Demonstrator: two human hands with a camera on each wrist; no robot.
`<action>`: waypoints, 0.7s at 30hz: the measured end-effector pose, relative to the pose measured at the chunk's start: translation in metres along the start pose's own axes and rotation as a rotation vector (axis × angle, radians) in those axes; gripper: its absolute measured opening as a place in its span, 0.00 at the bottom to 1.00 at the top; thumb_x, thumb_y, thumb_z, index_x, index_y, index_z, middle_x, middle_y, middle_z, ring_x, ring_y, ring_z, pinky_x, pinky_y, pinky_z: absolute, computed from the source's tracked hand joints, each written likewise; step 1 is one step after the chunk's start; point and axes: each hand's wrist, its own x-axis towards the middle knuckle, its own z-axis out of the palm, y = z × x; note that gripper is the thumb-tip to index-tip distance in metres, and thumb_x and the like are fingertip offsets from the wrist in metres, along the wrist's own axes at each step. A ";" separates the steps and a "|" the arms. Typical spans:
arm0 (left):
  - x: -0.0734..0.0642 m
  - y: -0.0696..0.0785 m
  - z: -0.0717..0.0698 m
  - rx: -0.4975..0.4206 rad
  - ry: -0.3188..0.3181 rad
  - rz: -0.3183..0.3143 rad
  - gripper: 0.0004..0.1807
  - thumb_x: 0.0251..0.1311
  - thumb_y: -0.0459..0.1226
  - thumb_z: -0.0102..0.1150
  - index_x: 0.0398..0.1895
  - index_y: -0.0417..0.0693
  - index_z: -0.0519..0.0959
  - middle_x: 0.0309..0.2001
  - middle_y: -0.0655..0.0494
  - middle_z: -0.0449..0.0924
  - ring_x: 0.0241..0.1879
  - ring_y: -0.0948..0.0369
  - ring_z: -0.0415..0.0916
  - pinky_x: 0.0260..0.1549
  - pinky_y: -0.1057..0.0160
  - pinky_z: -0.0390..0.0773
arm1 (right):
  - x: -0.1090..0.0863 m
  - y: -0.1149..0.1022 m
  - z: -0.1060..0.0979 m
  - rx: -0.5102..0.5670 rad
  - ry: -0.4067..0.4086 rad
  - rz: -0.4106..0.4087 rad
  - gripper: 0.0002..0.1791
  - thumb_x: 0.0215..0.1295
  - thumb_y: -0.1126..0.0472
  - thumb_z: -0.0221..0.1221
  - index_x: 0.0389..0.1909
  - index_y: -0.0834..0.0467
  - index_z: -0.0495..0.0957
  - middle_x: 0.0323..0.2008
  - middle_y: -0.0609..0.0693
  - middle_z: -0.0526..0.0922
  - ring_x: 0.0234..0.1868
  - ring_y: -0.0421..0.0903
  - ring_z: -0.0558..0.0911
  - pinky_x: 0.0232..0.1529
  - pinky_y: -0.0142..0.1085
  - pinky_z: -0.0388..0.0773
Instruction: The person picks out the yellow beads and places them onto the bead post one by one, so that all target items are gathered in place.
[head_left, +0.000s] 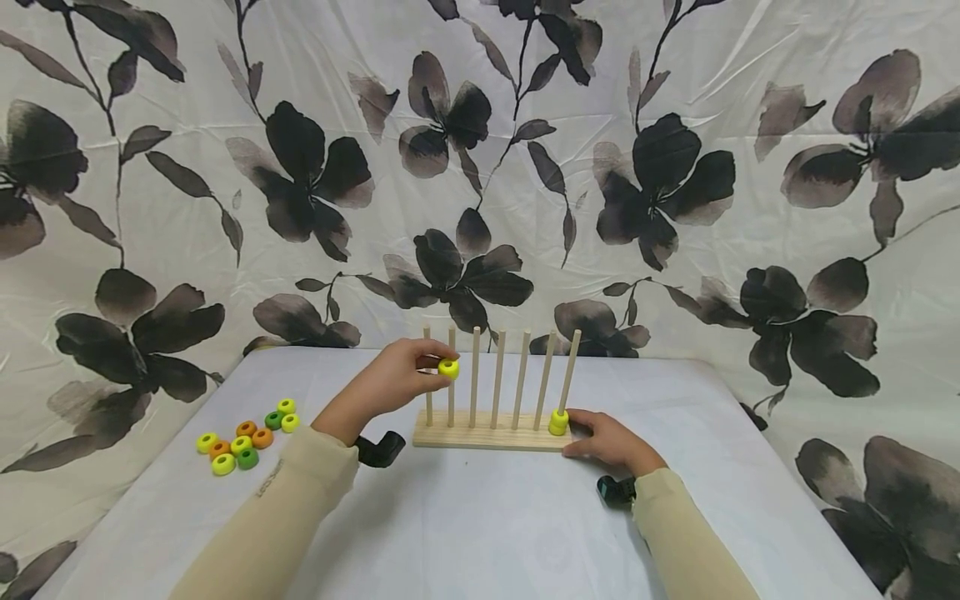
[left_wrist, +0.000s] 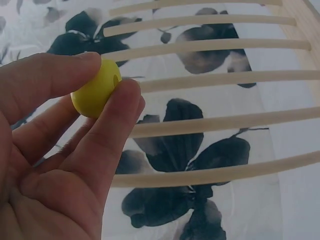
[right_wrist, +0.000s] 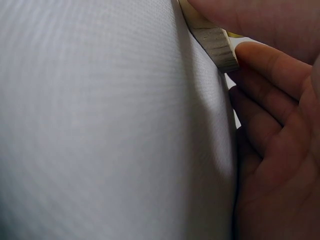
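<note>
Between its thumb and fingertips, my left hand (head_left: 393, 377) pinches a yellow bead (head_left: 448, 369) in the air, in front of the left pegs of a wooden peg rack (head_left: 480, 438). The left wrist view shows this yellow bead (left_wrist: 95, 90) close up, with part of its hole visible. Several upright pegs rise from the rack's base. Yellow beads (head_left: 558, 423) sit stacked at the bottom of the rightmost peg. At the base's right end my right hand (head_left: 611, 440) grips the wood, thumb in front and fingers round the end, as the right wrist view also shows.
Loose beads (head_left: 244, 443) in yellow, orange and green lie grouped on the left of the white-covered table (head_left: 450, 533). A floral cloth (head_left: 525, 167) hangs behind the table. A black wrist device (head_left: 381, 449) is on the left wrist, another (head_left: 617, 491) on the right.
</note>
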 end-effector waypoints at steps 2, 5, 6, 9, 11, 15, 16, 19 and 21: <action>0.002 0.004 0.000 -0.003 0.002 0.008 0.20 0.60 0.37 0.64 0.56 0.49 0.78 0.58 0.50 0.77 0.60 0.51 0.76 0.53 0.55 0.80 | 0.000 0.000 0.000 -0.001 -0.001 -0.001 0.45 0.50 0.48 0.72 0.69 0.56 0.67 0.69 0.58 0.68 0.72 0.60 0.61 0.71 0.58 0.56; 0.005 0.008 0.001 -0.005 0.002 0.025 0.19 0.60 0.36 0.63 0.56 0.49 0.78 0.59 0.50 0.77 0.60 0.51 0.76 0.52 0.56 0.81 | 0.000 0.000 -0.001 -0.004 0.000 -0.001 0.45 0.50 0.48 0.72 0.69 0.56 0.67 0.69 0.57 0.68 0.72 0.60 0.61 0.71 0.58 0.56; 0.006 0.009 0.001 -0.008 0.002 0.029 0.19 0.60 0.36 0.63 0.56 0.49 0.78 0.59 0.50 0.76 0.60 0.51 0.76 0.52 0.56 0.81 | 0.000 0.000 -0.001 -0.005 0.001 -0.002 0.45 0.50 0.48 0.72 0.69 0.55 0.67 0.69 0.57 0.68 0.72 0.60 0.61 0.71 0.58 0.56; 0.010 0.013 0.000 -0.014 -0.001 0.043 0.19 0.60 0.35 0.63 0.56 0.48 0.78 0.59 0.50 0.76 0.59 0.52 0.77 0.52 0.57 0.81 | 0.000 0.000 -0.001 -0.009 0.002 -0.004 0.44 0.50 0.48 0.71 0.69 0.55 0.67 0.69 0.57 0.68 0.72 0.60 0.61 0.71 0.58 0.56; 0.012 0.015 0.000 -0.014 -0.004 0.050 0.20 0.60 0.36 0.63 0.57 0.48 0.77 0.59 0.50 0.76 0.59 0.52 0.77 0.51 0.58 0.81 | 0.000 0.000 -0.001 -0.008 0.002 -0.003 0.44 0.50 0.48 0.71 0.69 0.55 0.67 0.69 0.57 0.68 0.72 0.60 0.61 0.71 0.58 0.56; 0.015 0.018 -0.001 -0.032 -0.011 0.056 0.22 0.61 0.35 0.63 0.59 0.47 0.76 0.60 0.51 0.75 0.60 0.53 0.76 0.52 0.58 0.81 | 0.001 0.001 0.000 0.004 -0.001 -0.001 0.44 0.50 0.48 0.72 0.69 0.55 0.67 0.69 0.57 0.68 0.72 0.60 0.61 0.71 0.58 0.56; 0.016 0.019 -0.001 -0.037 -0.012 0.059 0.22 0.61 0.35 0.62 0.60 0.47 0.76 0.61 0.51 0.75 0.60 0.53 0.76 0.52 0.58 0.81 | 0.001 0.001 0.000 0.007 -0.002 -0.001 0.44 0.50 0.48 0.72 0.69 0.55 0.67 0.69 0.57 0.68 0.72 0.60 0.61 0.71 0.58 0.56; 0.019 0.022 -0.001 -0.054 -0.013 0.065 0.22 0.61 0.35 0.62 0.60 0.46 0.75 0.62 0.51 0.74 0.59 0.53 0.76 0.52 0.58 0.81 | 0.002 0.002 0.000 0.016 -0.002 -0.001 0.44 0.50 0.49 0.72 0.68 0.55 0.68 0.69 0.57 0.68 0.72 0.60 0.62 0.71 0.58 0.56; 0.021 0.026 -0.002 -0.056 -0.013 0.073 0.23 0.61 0.35 0.62 0.60 0.45 0.75 0.62 0.50 0.74 0.59 0.53 0.77 0.52 0.59 0.81 | 0.003 0.003 0.000 0.016 -0.002 -0.001 0.44 0.50 0.49 0.72 0.68 0.55 0.68 0.69 0.57 0.68 0.72 0.60 0.61 0.71 0.58 0.56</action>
